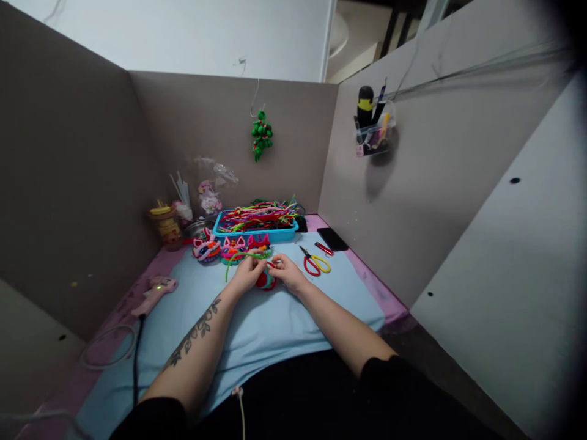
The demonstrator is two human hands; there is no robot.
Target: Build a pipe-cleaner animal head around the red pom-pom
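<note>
The left hand (251, 269) and right hand (285, 272), fingertips pinched together on a rounded red-and-teal piece (266, 282), could drop it if either grip slackens.

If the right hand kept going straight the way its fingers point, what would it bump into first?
Most likely the left hand: the right hand points toward it, with the red piece at their fingertips. Depth is unclear, so it might press into that piece first.

Single view, head-worn: wide, near, looking forward and down from above my left hand (252, 269), right hand (285, 271) and table (197, 308), back panel (302, 122) beyond.
</note>
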